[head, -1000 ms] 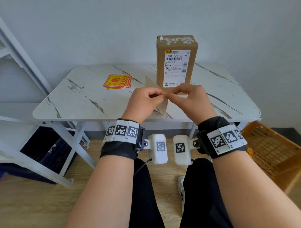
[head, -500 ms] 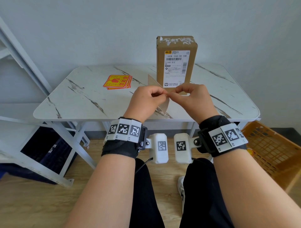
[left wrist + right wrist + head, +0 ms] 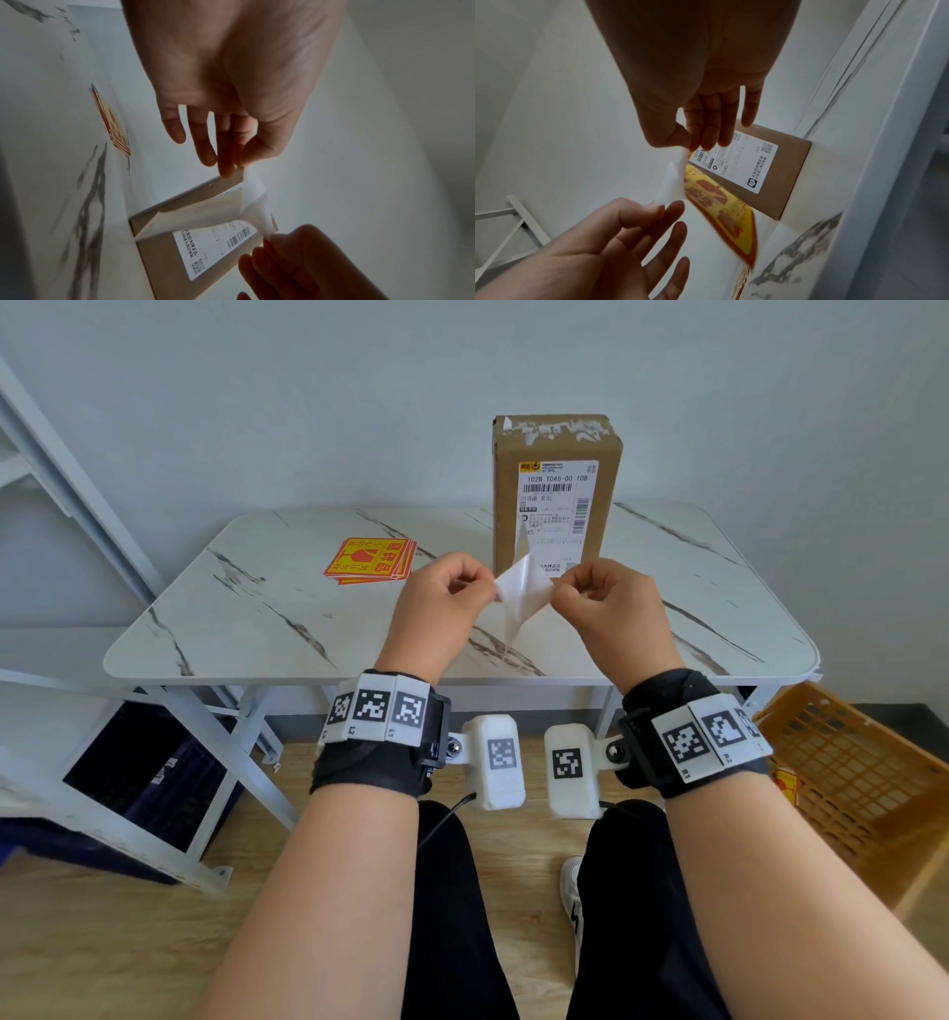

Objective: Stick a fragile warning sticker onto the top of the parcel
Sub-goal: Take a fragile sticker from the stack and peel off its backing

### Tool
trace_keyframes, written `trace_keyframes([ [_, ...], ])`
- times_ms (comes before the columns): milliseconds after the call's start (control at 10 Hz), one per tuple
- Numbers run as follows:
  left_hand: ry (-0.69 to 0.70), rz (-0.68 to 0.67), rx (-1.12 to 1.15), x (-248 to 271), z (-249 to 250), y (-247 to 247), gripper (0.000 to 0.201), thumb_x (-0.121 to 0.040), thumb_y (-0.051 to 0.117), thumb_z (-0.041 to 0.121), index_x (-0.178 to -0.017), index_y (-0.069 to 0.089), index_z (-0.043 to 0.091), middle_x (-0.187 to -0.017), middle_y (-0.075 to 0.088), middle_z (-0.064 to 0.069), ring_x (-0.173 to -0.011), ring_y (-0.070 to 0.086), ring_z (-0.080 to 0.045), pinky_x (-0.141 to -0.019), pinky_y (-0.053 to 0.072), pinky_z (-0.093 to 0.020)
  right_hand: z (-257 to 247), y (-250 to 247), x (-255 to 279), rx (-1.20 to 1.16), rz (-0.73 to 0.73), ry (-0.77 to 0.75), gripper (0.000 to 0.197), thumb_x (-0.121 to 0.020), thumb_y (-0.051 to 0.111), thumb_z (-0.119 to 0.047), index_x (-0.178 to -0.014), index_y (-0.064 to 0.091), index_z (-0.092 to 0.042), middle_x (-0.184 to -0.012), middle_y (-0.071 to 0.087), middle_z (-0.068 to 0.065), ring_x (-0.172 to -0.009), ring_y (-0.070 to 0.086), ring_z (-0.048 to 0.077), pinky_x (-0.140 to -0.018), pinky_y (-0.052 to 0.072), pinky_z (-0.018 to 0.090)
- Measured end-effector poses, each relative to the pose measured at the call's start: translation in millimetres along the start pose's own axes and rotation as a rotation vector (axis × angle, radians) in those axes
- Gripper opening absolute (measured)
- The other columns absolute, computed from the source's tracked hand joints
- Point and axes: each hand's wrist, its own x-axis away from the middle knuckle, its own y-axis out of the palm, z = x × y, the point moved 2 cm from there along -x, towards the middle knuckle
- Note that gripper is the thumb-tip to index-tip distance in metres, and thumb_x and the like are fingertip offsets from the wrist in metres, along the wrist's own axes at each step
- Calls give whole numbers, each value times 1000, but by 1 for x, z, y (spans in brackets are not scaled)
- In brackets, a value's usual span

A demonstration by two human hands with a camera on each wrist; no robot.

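The brown parcel [image 3: 554,449] stands upright at the back of the marble table [image 3: 246,618], label facing me. In front of it both hands hold one fragile sticker [image 3: 518,598] in the air, its two layers parted into a V. My left hand [image 3: 488,590] pinches the corner of the white backing [image 3: 671,182]. My right hand [image 3: 557,588] pinches the corner of the yellow-and-red sticker [image 3: 718,199], whose printed face points toward the parcel [image 3: 790,162]. In the left wrist view the left hand [image 3: 237,166] and right hand [image 3: 268,239] pull the white layers [image 3: 205,213] apart.
A small stack of spare fragile stickers [image 3: 369,559] lies on the table left of the parcel. An orange basket [image 3: 862,778] sits on the floor at the right. A white shelf frame [image 3: 77,505] and a dark bin [image 3: 144,773] stand at the left.
My hands have drawn apart from one shared pinch. The sheet between them has split open, the white backing peeling away from the sticker.
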Motion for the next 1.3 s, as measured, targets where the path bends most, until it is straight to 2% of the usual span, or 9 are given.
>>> trace_keyframes([
  [100, -43, 73, 31, -3, -2, -5, 12, -90, 51, 13, -82, 60, 10, -73, 57, 3, -61, 48, -9, -52, 38, -8, -1, 0, 0, -12, 0, 23, 9, -87, 57, -15, -81, 61, -10, -76, 62, 1, -60, 48, 6, -55, 38, 15],
  [200, -119, 172, 152, -7, -7, -11, 14, -91, 45, 16, -84, 55, 9, -91, 69, -10, -81, 68, -23, -75, 56, -37, -4, -1, 0, -32, 7, 38, 9, -88, 54, -13, -79, 55, -11, -77, 59, 4, -59, 46, 9, -49, 37, 6],
  [300, -196, 265, 263, -11, -11, -17, 15, -92, 43, 12, -93, 56, 5, -97, 70, -14, -66, 71, -21, -69, 60, -42, -7, -1, -1, -67, 21, 59, 8, -88, 52, -13, -84, 57, -7, -93, 69, 18, -79, 62, 30, -66, 50, 27],
  [500, -310, 446, 351, -17, -23, -36, 20, -92, 41, 9, -74, 50, 14, -82, 62, -10, -45, 64, -17, -44, 57, -29, -10, 1, -4, -119, 76, 108, 16, -87, 50, -12, -87, 58, 2, -92, 70, 20, -90, 67, 32, -84, 54, 46],
  [700, -468, 573, 513, -26, -55, -53, 10, -91, 43, 12, -96, 50, 6, -120, 58, -23, -79, 69, -39, -45, 58, -32, -12, 2, -10, -223, 187, 172, 23, -84, 48, -17, -88, 62, 1, -82, 69, 8, -87, 68, 33, -81, 55, 46],
  [800, -526, 602, 511, -31, -65, -58, 13, -92, 44, 13, -101, 50, 6, -123, 57, -22, -72, 68, -35, -60, 61, -40, -14, 4, -10, -231, 212, 173, 15, -84, 47, -18, -83, 58, -8, -81, 68, 6, -86, 68, 33, -81, 56, 49],
  [1100, -711, 528, 385, -29, -90, -61, 55, -96, 49, 41, -125, 49, -6, -122, 56, -22, -106, 59, -32, -91, 52, -36, -12, 9, -12, -374, 201, 222, 12, -91, 39, -13, -82, 46, -13, -90, 63, 3, -67, 74, 24, -80, 58, 52],
  [1200, -725, 467, 436, -34, -93, -53, 48, -99, 48, 32, -126, 52, -8, -101, 63, -13, -96, 64, -26, -77, 48, -29, -13, 13, -13, -364, 170, 223, 8, -90, 41, -11, -87, 48, -9, -96, 66, 9, -69, 74, 24, -79, 59, 51],
  [1300, -678, 419, 659, -40, -91, -39, 38, -101, 28, -3, -136, 40, -12, -81, 57, -12, -68, 59, -22, -79, 53, -35, -14, 18, -14, -337, 147, 210, 10, -89, 43, -10, -89, 52, -4, -91, 69, 14, -74, 73, 26, -79, 60, 49],
])
